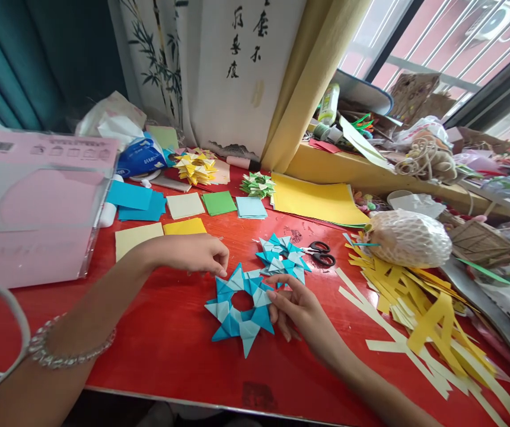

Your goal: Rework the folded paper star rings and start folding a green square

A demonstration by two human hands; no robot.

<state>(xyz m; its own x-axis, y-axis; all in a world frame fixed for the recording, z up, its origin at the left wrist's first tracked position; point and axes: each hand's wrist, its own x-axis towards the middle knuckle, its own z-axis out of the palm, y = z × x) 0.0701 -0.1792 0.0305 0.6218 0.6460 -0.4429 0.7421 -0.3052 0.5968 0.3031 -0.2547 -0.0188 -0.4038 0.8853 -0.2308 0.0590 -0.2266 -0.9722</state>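
My right hand (294, 308) pinches the right edge of a blue and pale-blue origami star (225, 312), thumb on top. The star is a ring of folded points around an open centre, held low over the red table. My left hand (197, 254) is by the star's upper left points, its fingers curled together and pointing down. Whether those fingertips hold anything is hidden. Just behind the star lies a second blue origami star (288, 256), partly covered by my right hand's side. Black-handled scissors (321, 254) lie beside it, blades toward that star.
Blue paper sheets (142, 204), a green square stack (218, 203) and yellow paper (317, 198) line the back of the red table (157, 350). A pink plastic-wrapped pack (50, 237) stands left. Yellow paper strips (433, 326) and a net-wrapped bundle (410, 237) lie right.
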